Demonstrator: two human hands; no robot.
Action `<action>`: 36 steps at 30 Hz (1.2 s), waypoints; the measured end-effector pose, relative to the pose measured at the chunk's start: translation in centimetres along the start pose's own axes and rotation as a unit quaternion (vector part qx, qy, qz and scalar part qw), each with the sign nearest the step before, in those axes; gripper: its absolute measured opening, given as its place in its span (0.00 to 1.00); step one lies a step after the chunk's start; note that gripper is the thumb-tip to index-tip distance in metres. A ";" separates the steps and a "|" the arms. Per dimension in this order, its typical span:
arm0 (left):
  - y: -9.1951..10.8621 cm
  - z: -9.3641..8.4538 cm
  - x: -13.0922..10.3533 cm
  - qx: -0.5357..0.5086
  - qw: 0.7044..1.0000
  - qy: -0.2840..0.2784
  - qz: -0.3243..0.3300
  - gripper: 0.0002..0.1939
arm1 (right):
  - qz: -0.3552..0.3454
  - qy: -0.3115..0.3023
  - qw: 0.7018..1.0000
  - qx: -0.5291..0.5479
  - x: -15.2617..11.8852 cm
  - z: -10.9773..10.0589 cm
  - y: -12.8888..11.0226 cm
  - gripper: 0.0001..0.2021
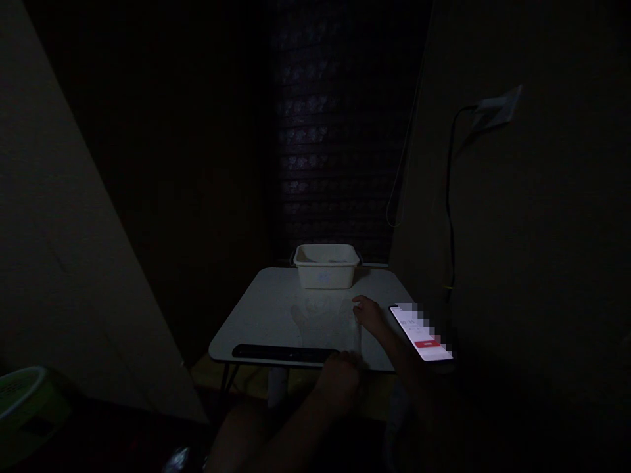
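On a pale folding table [246,315] lies a thin, see-through plastic glove [315,322], faint in the dark, its outline hard to follow. My right hand [369,315] is over its right side, index finger bent leftward and the others curled, apparently pinching the plastic edge. At the table's front edge is my left hand [342,376], its fingers closed near the lower end of the plastic. Whatever sits inside that hand is hidden. Behind the glove stands a white plastic basin [326,276] with dark side handles; its contents are too dim to name.
A lit phone [419,335] lies at the table's right edge. Along the front runs a dark ledge strip [280,353]. A black cable [449,197] hangs from a wall socket [497,108]. A green tub [34,407] is at lower left.
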State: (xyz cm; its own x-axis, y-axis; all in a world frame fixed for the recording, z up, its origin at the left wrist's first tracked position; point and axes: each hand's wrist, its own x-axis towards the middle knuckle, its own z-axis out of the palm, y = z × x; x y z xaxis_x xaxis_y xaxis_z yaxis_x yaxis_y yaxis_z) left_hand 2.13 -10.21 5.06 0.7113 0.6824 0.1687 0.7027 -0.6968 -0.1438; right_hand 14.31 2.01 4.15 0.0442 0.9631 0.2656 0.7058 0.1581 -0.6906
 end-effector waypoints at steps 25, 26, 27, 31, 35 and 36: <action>0.0 -0.2 0.0 -0.004 1.000 -0.024 0.012 0.09 | -0.030 -0.040 0.997 0.065 -0.2 2.6 -2.1 0.13; 0.0 -0.2 0.0 -0.006 1.000 -0.027 0.011 0.08 | -0.031 -0.042 0.997 0.063 -0.1 2.7 -2.1 0.13; 0.1 -0.2 0.1 -0.008 0.999 -0.030 0.009 0.08 | -0.032 -0.044 0.997 0.062 -0.1 2.8 -2.1 0.13; 0.1 -0.2 0.1 -0.017 0.999 -0.028 0.000 0.09 | -0.035 -0.052 0.997 0.054 -0.1 3.0 -2.1 0.14; 0.2 -0.2 -0.1 -0.022 0.999 -0.030 0.007 0.10 | -0.038 -0.053 0.997 0.048 -0.1 3.1 -2.0 0.13; 0.2 -0.2 -0.1 -0.023 0.999 -0.028 0.008 0.10 | -0.038 -0.054 0.997 0.047 -0.1 3.1 -1.9 0.13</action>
State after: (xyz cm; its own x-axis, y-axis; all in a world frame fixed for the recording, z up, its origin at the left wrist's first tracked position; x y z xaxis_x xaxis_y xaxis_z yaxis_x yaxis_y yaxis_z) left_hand 2.19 -10.46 5.19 0.7234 0.6815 0.1108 0.6903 -0.7164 -0.1010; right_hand 10.71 2.26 3.33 -0.0862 0.9645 0.2497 0.6346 0.2464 -0.7325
